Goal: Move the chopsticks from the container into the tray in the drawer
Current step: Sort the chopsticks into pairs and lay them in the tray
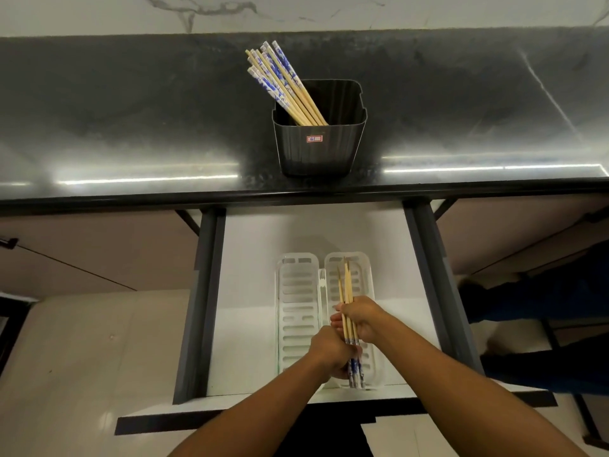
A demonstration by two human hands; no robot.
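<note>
- The drawer point(250, 291) stands pulled open under the dark counter point(131, 127), white inside with dark grey side rails.
- A white slotted tray point(296, 311) lies on the drawer floor, right of the middle, with two long sections side by side.
- The left hand point(329, 352) is over the near part of the tray, its fingers curled round the blue-patterned ends of a bundle of chopsticks point(347, 308).
- The bundle points away from the person, its bare wooden tips over the far end of the tray's right section; whether the near ends touch the tray I cannot tell.
- The right hand point(361, 319) is just beyond the left, fingers wrapped round the middle of the same bundle, the two hands nearly touching.
- On the counter, straight beyond the drawer, stands a black container point(319, 150) with a small red-edged label point(314, 138) on its near wall.
- More chopsticks point(280, 80) remain in the container, leaning to the far left with their blue-patterned ends sticking up past the rim.
- At the far right, beside the drawer, a dark blue shape shows below the counter, too blurred to make out.
</note>
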